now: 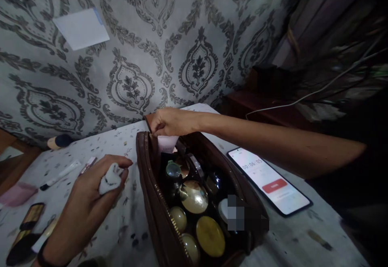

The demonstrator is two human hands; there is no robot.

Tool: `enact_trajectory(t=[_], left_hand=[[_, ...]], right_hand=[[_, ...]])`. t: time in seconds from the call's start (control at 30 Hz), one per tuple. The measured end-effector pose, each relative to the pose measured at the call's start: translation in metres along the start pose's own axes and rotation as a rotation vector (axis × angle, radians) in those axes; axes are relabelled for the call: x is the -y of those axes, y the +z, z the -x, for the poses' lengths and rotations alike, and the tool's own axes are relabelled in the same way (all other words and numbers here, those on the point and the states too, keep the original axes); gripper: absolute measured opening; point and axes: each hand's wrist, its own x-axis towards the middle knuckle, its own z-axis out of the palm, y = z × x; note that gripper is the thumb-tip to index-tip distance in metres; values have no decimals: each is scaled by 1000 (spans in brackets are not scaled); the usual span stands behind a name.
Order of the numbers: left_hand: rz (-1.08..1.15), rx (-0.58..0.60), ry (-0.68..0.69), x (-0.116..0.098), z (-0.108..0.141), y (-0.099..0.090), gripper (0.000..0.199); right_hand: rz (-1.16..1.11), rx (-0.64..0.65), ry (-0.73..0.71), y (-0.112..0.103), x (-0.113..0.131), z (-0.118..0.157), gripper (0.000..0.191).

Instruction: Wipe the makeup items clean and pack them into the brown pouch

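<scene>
A brown zip bag (160,206) stands unzipped on the table, packed with several bottles and jars, some with gold lids (194,196), a yellow lid (210,236) and a green cap (173,169). My right hand (174,122) reaches across to its far end, fingers pinched on the rim beside a brown strap (148,118). Just below that hand a pale pink tube (166,143) pokes up inside the bag. Left of the bag, my left hand (93,190) has a crumpled white cloth (110,179) tucked between thumb and fingers.
A lit phone (273,182) running a timer lies right of the bag. On the left are a white tube (60,174), a pink item (18,194), a gold-and-black container (32,216) and a dark-ended bottle (59,141). Patterned wallpaper (130,85) rises behind; a cable (291,105) hangs at right.
</scene>
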Motion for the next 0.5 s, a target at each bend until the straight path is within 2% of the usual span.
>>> enact_trajectory(t=[0.27, 0.5], left_hand=[[-2, 39, 35, 9, 18, 0, 19], [2, 25, 18, 17, 27, 2, 20]], right_hand=[[-327, 282, 73, -11, -8, -3, 25], [-370, 447, 151, -19, -1, -1, 40]])
